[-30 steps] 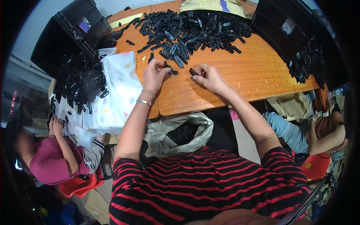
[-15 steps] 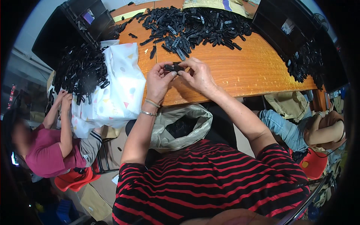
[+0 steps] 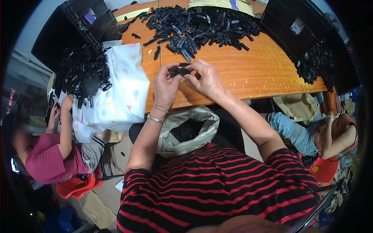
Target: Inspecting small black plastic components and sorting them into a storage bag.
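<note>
Over the near edge of the wooden table, my left hand point(image 3: 166, 82) and my right hand point(image 3: 206, 77) meet, both closed in a pinch. Between their fingertips is a small black plastic part point(image 3: 180, 71), held from both sides. The fingers cover much of it, so its exact kind does not show. Beyond my hands lies a large pile of narrow black plastic pieces point(image 3: 202, 29), with a few loose ones at its near left side. Below the table edge, at my lap, an open woven sack point(image 3: 208, 134) has dark contents that I cannot make out.
Black bins point(image 3: 297, 29) stand at both far corners, with more black parts spilling out. A patterned white sheet point(image 3: 126, 93) covers the table's left side. One person in a maroon shirt point(image 3: 54, 157) sits at left; another in jeans point(image 3: 293, 130) sits at right.
The black part in my fingertips has turned slightly; both my hands stay in nearly the same place. At left, the co-worker's hands have moved apart. The right-hand person's arm has shifted.
</note>
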{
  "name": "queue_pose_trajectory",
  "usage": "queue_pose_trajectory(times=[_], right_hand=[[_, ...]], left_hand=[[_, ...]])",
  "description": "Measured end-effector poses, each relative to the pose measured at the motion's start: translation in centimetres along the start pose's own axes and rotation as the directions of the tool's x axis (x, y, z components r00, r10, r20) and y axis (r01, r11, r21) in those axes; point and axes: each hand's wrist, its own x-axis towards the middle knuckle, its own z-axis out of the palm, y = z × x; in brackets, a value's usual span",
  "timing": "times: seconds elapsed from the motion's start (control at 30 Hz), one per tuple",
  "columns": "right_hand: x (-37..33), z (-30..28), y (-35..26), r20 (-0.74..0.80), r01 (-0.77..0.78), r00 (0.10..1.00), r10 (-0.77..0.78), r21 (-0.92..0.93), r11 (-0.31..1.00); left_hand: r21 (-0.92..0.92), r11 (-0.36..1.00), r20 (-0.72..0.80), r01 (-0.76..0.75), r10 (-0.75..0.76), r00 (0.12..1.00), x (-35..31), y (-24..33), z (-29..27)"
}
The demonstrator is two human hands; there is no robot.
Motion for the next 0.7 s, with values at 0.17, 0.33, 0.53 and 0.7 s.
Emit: queue_pose_trajectory(times=[0.17, 0.33, 0.53, 0.7], right_hand=[[0.0, -0.2, -0.1, 0.001, -0.003, 1.000, 0.003, -0.019, 1.000], [-0.3, -0.3, -0.2, 0.011, -0.034, 0.999, 0.035, -0.051, 0.998], [-0.7, 0.6, -0.2, -0.059, -0.127, 0.990, 0.131, 0.065, 0.990], [-1.8, 1.1, 0.1, 0.147, -0.197, 0.974, 0.172, 0.176, 0.965]], left_hand=[[0.014, 1.000, 0.005, -0.027, 0.027, 1.000, -0.1, -0.1, 0.2], [-0.137, 0.991, 0.032, -0.015, 0.020, 0.999, -0.8, 0.2, 1.0], [0.027, 0.996, -0.061, -0.083, 0.084, 0.995, -1.5, 0.8, 1.2], [0.090, 0.995, -0.027, -0.038, 0.041, 0.999, -2.6, 0.5, 0.7]])
